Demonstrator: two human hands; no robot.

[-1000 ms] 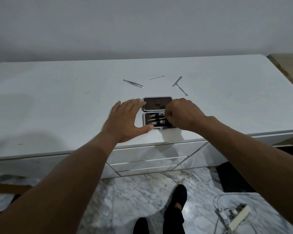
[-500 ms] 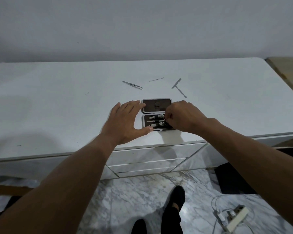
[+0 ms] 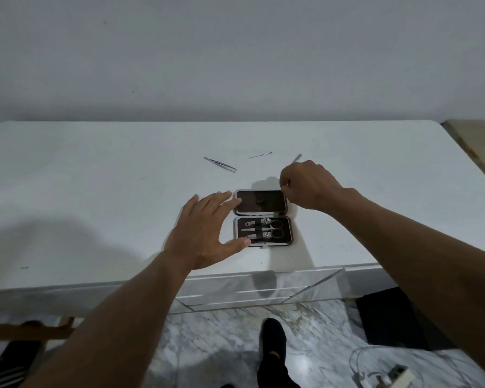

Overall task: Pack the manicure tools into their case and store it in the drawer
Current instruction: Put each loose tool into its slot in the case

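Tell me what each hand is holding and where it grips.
Left hand steadies the open black manicure case at its left edge. Right hand is curled; any hold cannot be told.

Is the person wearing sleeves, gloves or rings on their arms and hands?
No. Both forearms are bare right up to the picture's edge, with no sleeves showing. The left hand and the right hand have no gloves, and I can see no rings, watch or bracelets on them.
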